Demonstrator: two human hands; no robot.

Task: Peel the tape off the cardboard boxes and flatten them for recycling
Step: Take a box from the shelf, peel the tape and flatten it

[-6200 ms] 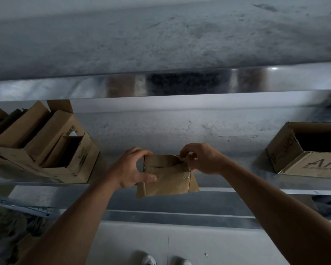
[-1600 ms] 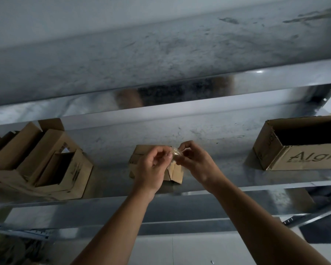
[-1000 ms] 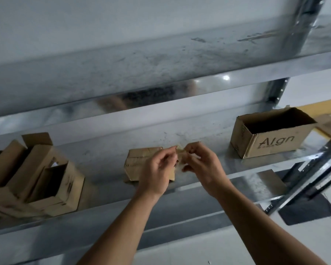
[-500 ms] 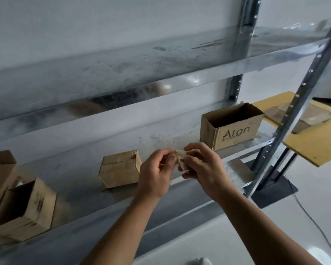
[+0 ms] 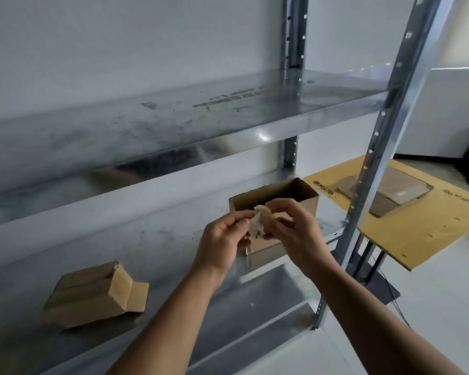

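Left hand and right hand pinch a tape wad — seemingly peeled off; small box half-flattened, open box not yet.

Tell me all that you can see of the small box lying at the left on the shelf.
The small box is of brown cardboard, its top flaps shut, one sunk lower than the other. It lies on the metal shelf, with an end flap folded open at its right end. Only the shelf touches it; the left hand and right hand are apart from it.
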